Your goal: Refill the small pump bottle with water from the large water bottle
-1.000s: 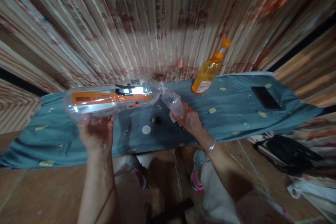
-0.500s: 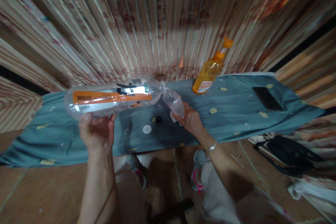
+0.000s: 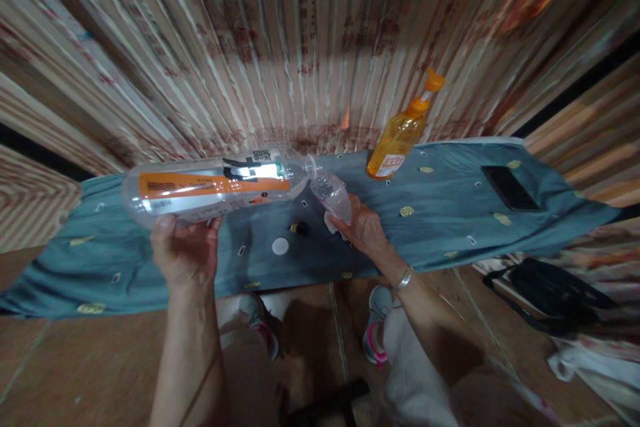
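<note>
Gripping a large clear plastic bottle (image 3: pixel 210 187) with an orange label, your left hand (image 3: pixel 184 255) holds it sideways above the teal patterned cloth (image 3: pixel 440 220) on the tabletop. Its neck meets a smaller crinkled clear bottle (image 3: pixel 332 195), which your right hand (image 3: pixel 364 230) clasps, seemingly tilted. A round white cap (image 3: pixel 281 246) lies just below.

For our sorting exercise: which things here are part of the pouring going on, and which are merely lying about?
In use:
- large clear bottle, held tipped in the left hand
- small clear bottle, held in the right hand
- white cap and black cap, on the cloth between the hands

Lying about:
- orange pump bottle
- phone
- black bag
</note>
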{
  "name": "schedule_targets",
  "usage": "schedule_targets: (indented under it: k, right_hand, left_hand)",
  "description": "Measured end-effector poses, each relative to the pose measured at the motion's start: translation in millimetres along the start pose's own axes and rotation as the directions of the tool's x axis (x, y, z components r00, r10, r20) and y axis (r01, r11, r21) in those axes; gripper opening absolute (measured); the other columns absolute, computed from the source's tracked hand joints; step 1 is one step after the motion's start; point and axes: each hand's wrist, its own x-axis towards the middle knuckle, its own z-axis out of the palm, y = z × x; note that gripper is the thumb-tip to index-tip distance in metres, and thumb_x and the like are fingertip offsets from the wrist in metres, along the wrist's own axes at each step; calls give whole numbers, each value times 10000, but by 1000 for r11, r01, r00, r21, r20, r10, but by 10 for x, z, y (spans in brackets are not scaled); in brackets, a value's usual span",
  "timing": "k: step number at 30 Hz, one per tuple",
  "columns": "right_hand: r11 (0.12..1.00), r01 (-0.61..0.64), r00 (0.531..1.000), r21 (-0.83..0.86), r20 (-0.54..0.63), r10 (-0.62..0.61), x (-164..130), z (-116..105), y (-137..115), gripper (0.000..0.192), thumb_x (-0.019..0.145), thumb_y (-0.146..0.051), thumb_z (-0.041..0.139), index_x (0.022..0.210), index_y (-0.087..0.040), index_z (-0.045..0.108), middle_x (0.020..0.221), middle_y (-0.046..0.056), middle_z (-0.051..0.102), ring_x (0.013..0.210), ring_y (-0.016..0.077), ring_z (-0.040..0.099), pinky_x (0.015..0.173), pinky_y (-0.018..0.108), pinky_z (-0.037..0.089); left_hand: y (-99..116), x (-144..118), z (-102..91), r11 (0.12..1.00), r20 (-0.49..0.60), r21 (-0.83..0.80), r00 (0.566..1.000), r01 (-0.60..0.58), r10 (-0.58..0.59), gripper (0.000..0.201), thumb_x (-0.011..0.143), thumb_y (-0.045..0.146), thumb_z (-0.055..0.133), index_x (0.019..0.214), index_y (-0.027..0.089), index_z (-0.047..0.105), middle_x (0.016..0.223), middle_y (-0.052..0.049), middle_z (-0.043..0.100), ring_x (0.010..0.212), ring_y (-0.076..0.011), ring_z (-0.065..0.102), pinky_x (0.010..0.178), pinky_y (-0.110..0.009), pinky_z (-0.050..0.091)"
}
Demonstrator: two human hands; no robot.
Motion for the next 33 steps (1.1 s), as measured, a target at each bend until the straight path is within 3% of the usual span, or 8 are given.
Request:
schedule_targets:
  k: [7, 23, 33]
  right_hand:
    - [1000, 7, 1000, 3, -2, -7, 3, -1, -3, 597, 1053, -557, 634, 1469, -132, 583, 1067, 223, 800, 963, 368, 790, 828, 520, 671]
    - [1000, -14, 1000, 12, 9, 14, 0, -10, 0, 577, 1034, -518, 671, 1449, -123, 601, 1086, 219, 803, 995, 347, 788, 883, 487, 661]
    - [1000, 2, 1000, -6, -4, -2, 1, 4, -3, 573, 1037, -502, 677, 1442, -107, 581, 1106, 218, 806, 1000, 337, 797, 879, 463, 659]
  left_hand:
    - [-6, 5, -13, 1000, 10, 0, 1000, 0, 0, 669, 512, 514, 881, 1121, 281, 732, 1031, -69, 807, 1211, -330, 713, 880, -362, 621]
    - [7, -1, 14, 1000, -7, -18, 1000, 2, -2, 652, 493, 495, 893, 1098, 299, 743, 1060, -45, 824, 1220, -322, 725, 792, -317, 624]
    - [-6, 23, 9, 999, -52, -25, 998, 20, -21, 484, 437, 491, 881, 821, 240, 726, 1012, -45, 831, 1179, -303, 746, 718, -272, 656]
